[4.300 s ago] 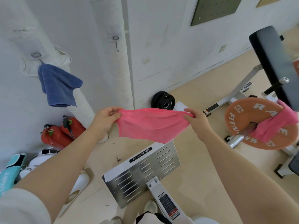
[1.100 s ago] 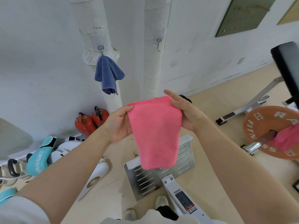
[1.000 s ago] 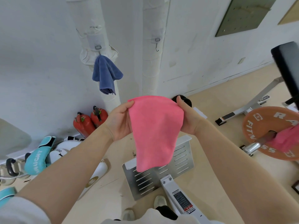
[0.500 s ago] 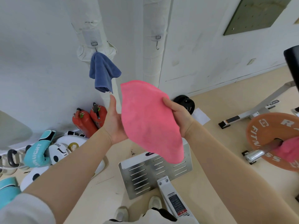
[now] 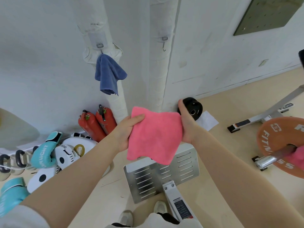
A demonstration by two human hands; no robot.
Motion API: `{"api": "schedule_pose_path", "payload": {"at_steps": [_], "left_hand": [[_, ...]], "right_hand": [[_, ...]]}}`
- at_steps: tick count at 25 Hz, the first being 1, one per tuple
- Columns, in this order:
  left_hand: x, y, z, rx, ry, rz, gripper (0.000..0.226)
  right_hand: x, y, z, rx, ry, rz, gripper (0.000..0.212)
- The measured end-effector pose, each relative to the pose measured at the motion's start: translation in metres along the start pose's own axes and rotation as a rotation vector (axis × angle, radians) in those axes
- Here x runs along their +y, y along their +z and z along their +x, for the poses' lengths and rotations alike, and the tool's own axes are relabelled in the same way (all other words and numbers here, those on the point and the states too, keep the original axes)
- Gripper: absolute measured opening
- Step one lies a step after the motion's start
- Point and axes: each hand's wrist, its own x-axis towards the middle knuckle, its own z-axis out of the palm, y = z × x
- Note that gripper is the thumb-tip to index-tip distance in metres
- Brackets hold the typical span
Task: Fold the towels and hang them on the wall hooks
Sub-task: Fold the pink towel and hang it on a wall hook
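At the bottom edge a shoe [image 5: 159, 207] stands on the beige floor [image 5: 230, 186] beside a slotted metal plate [image 5: 162, 176]. Above it, both bare forearms reach forward and hold a folded pink towel [image 5: 155, 134] in the air between them. The left hand [image 5: 127, 130] grips the towel's left edge with its fingers [image 5: 139, 118] curled over the front; the right hand [image 5: 186, 125] clasps the right edge, thumb up, its other fingers hidden behind the cloth. To the right an orange weight plate [image 5: 278, 142] sits on a bar with another pink cloth [image 5: 298, 157] beside it. Boxing gloves [image 5: 45, 152] and two red extinguishers [image 5: 96, 123] lie lower left. Farther back, a blue towel [image 5: 107, 74] hangs from the hook on the left white pipe [image 5: 98, 30], while the hook [image 5: 164, 44] on the right pipe is bare.
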Motion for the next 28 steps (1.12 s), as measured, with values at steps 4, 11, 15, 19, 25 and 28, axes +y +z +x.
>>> {"api": "schedule_pose_path", "payload": {"at_steps": [4,11,15,19,25,28], "left_hand": [[0.000,-0.009,0.002,0.134,0.060,0.084,0.022],[0.008,-0.022,0.001,0.099,0.165,0.079,0.021],[0.011,-0.023,0.002,0.221,0.324,0.227,0.018],[0.029,-0.017,-0.003,0.336,0.520,0.359,0.012],[0.044,-0.021,-0.008,0.128,0.535,0.218,0.019],[0.043,-0.020,-0.007,0.094,0.498,0.167,0.017]], "right_hand": [[0.024,0.001,0.009,0.062,-0.090,-0.230,0.020],[0.016,0.005,0.017,0.095,-0.373,-0.191,0.015],[0.007,0.007,0.011,0.180,-0.446,-0.173,0.008],[0.000,0.015,0.004,0.132,-0.527,-0.073,0.009],[-0.021,0.028,-0.011,-0.032,-0.599,0.043,0.014],[-0.027,0.034,-0.015,0.030,-0.610,0.023,0.014]]}}
